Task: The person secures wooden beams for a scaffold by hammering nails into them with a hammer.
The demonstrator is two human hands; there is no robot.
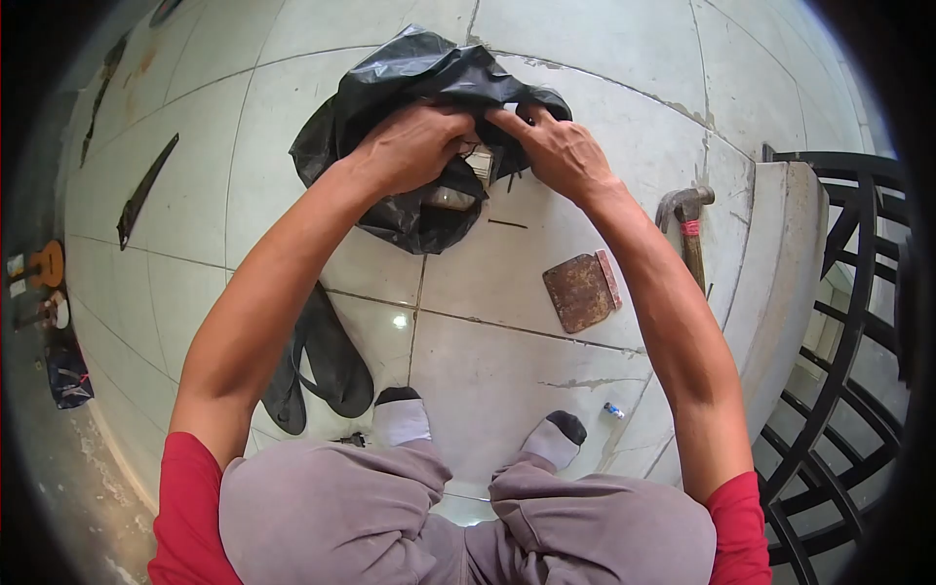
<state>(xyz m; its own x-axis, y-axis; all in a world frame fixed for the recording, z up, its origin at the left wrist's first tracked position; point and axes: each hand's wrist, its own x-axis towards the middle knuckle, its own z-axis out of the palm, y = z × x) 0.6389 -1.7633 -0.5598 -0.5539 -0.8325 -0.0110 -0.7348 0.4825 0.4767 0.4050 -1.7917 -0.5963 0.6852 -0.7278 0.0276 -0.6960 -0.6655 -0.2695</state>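
A crumpled black plastic bag (409, 73) lies on the tiled floor in front of me, its mouth facing my way. My left hand (414, 146) is closed on the bag's edge at the left of the opening. On the right side, my right hand (561, 151) grips the rim, with thumb and fingers pinching the plastic. Between the hands, a pale boxy item (479, 163) shows inside the opening, along with another light-coloured thing lower down; I cannot make out their kind. Part of the contents stays hidden by the plastic.
Right of the bag lie a rusty scraper blade (582, 292) and a hammer (690, 229). A thin dark stick (507, 223) rests near the bag. Black flip-flops (331, 361) sit by my left foot. A handsaw (146, 195) lies far left; a black metal railing (863, 292) stands right.
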